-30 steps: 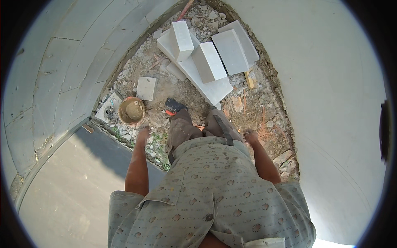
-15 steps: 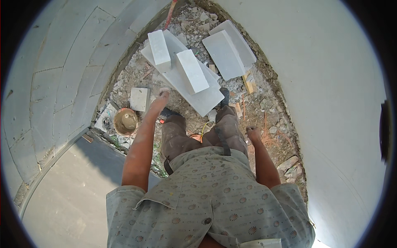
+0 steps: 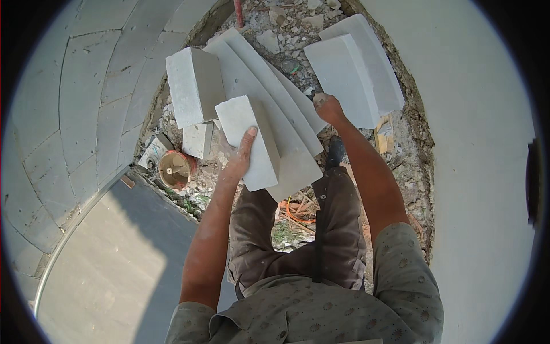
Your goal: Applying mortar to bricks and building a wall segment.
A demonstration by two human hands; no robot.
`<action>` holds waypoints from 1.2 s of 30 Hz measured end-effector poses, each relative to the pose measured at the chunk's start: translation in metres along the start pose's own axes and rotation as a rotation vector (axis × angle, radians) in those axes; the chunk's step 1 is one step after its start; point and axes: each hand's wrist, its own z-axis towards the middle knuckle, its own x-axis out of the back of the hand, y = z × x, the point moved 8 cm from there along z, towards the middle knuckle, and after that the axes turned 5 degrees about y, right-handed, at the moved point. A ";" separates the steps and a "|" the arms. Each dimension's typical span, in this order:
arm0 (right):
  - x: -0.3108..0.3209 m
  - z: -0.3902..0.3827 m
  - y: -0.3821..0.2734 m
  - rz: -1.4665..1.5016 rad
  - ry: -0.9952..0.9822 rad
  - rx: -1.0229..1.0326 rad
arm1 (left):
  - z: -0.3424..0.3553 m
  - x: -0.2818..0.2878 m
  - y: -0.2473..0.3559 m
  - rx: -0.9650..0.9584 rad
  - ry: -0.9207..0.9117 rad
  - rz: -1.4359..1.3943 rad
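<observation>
A pale rectangular block (image 3: 234, 113) lies over a stack of long grey slabs (image 3: 295, 175), with my left hand (image 3: 244, 150) gripping its near left part. A second upright block (image 3: 192, 86) stands just left of it. My right hand (image 3: 327, 108) is closed beside the right edge of the long slabs, below two shorter slabs (image 3: 338, 74); what its fingers hold, if anything, is hidden. My dark trouser legs (image 3: 338, 223) are beneath the near end of the stack.
A mortar bucket (image 3: 189, 167) and a small block (image 3: 196, 143) sit at left on the rubble. A grey block wall (image 3: 80, 103) curves along the left, a smooth wall (image 3: 475, 160) along the right. A pink-red bar (image 3: 238, 14) stands at the far end, timber scrap (image 3: 384, 135) at right.
I have bent forward. My left hand has moved up and taken hold of the nearer block. My right hand has risen from beside my leg to the right edge of the slabs.
</observation>
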 end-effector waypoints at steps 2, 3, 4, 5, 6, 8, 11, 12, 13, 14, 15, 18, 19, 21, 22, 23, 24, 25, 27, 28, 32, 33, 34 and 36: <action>-0.034 0.047 0.012 0.015 -0.044 0.021 | -0.003 -0.001 0.008 -0.041 0.048 0.045; -0.033 0.075 0.047 -0.040 0.032 0.114 | -0.001 -0.018 0.006 -0.020 0.073 0.000; -0.041 0.093 0.063 -0.072 0.089 0.216 | 0.000 -0.021 0.003 0.008 0.120 -0.023; -0.063 0.104 0.054 -0.024 0.093 0.266 | -0.001 -0.009 0.003 0.016 0.149 0.001; -0.088 0.114 0.040 0.013 0.068 0.279 | -0.002 0.001 0.008 0.008 0.133 0.092; -0.126 0.131 0.025 -0.035 0.108 0.188 | -0.008 0.017 0.013 0.011 0.142 0.208; -0.104 0.206 0.093 -0.236 0.203 0.215 | -0.004 -0.006 0.007 0.065 0.085 0.134; -0.117 0.215 0.093 -0.372 0.233 0.162 | -0.005 -0.005 0.004 0.072 0.065 0.134; -0.124 0.220 0.093 -0.362 0.226 0.166 | -0.005 -0.006 0.003 0.076 0.040 0.127; -0.146 0.211 0.065 -0.240 0.218 0.090 | -0.007 0.009 0.002 0.092 0.083 0.186; -0.152 0.205 0.054 -0.152 0.222 0.010 | -0.011 0.014 0.002 0.136 0.094 0.191; -0.151 0.212 0.059 -0.142 0.077 -0.059 | -0.013 0.010 0.001 0.149 0.115 0.170; -0.158 0.204 0.044 -0.237 -0.014 0.014 | -0.013 0.012 0.004 0.117 0.120 0.178; -0.143 0.203 0.057 -0.201 0.078 -0.001 | -0.013 0.006 0.010 0.069 0.119 0.147; -0.129 0.204 0.069 -0.163 0.161 -0.024 | -0.010 -0.001 0.006 0.106 0.079 0.124; -0.128 0.193 0.062 -0.153 0.144 -0.014 | -0.013 0.000 0.006 0.154 0.065 0.123; -0.122 0.184 0.050 -0.139 0.135 0.006 | -0.012 0.001 0.004 0.127 0.058 0.131; -0.108 0.172 0.040 -0.057 0.185 0.030 | -0.008 0.000 0.004 0.116 0.051 0.177; -0.082 0.128 0.003 0.072 0.259 0.098 | -0.006 0.006 0.002 0.103 0.076 0.223; -0.055 0.109 -0.002 0.038 0.386 0.185 | -0.003 0.002 0.001 0.087 0.079 0.196; 0.024 0.016 -0.031 0.216 0.297 0.224 | 0.005 0.014 0.022 0.060 0.105 0.241; 0.046 -0.010 -0.036 0.285 0.237 0.212 | 0.000 0.014 0.023 0.063 0.107 0.291; 0.064 -0.035 -0.031 0.363 0.140 0.154 | -0.006 0.014 0.023 0.036 0.135 0.271; 0.098 -0.092 -0.019 0.703 -0.065 -0.091 | -0.003 0.020 0.019 0.026 0.143 0.272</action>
